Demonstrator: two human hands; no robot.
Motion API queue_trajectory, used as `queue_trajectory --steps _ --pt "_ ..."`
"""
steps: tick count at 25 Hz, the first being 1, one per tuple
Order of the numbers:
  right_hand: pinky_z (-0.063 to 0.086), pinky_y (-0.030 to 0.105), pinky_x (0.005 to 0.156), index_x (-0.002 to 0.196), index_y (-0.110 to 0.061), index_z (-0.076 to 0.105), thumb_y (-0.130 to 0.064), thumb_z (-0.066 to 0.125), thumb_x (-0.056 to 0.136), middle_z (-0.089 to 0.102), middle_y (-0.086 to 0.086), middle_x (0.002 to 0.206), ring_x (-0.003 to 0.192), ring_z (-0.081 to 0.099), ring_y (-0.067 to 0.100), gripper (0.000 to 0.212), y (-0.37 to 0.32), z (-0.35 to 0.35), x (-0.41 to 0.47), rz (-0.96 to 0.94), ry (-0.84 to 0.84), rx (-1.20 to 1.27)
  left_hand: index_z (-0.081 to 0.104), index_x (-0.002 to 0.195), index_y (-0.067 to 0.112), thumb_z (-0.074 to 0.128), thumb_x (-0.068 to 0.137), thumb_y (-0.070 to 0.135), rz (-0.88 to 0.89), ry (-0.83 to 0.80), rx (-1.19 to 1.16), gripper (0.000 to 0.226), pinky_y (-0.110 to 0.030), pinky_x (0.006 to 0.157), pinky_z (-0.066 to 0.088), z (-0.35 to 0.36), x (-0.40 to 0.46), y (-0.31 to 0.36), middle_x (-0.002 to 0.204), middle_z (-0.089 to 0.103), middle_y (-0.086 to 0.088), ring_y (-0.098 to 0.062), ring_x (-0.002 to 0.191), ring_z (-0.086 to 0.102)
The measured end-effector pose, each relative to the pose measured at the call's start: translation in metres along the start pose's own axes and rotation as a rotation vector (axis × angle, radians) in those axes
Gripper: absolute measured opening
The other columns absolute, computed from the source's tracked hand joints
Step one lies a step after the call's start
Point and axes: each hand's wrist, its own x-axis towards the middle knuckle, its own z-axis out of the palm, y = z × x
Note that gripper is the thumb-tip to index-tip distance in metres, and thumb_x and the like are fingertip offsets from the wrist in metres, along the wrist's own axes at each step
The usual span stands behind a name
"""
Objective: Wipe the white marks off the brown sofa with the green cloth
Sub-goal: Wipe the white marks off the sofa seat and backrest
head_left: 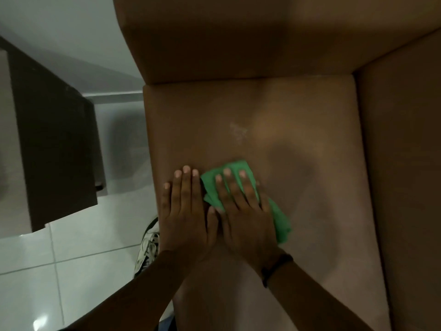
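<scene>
The brown sofa (310, 115) fills the right half of the view, seen from above. On its seat cushion lies a patch of white marks (238, 132). Below that patch, my right hand (243, 211) presses flat on the crumpled green cloth (281, 220), fingers spread over it. A dark band circles that wrist. Right beside it, my left hand (186, 211) rests flat on the bare cushion, fingers apart, holding nothing. The cloth sits a hand's length short of the marks.
A dark brown cabinet (55, 139) stands at the left on the white tiled floor (71, 271). A patterned shoe (148, 247) lies on the floor against the sofa's left edge. The sofa's backrest rises at the right and its armrest at the top.
</scene>
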Motion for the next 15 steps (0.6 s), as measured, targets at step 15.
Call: queue_trajectory --steps 15 --pt "0.023 0.053 0.129 0.171 -0.025 0.022 -0.045 0.029 0.114 0.018 -0.001 0.180 0.166 0.011 0.022 0.061 0.052 -0.023 0.113 0.020 0.085 0.037 0.018 0.174 -0.003 0.041 0.108 0.043 0.016 0.025 0.017 0.083 -0.053 0.143 0.008 0.004 0.002 -0.003 0.180 0.031 -0.030 -0.046 0.169 0.028"
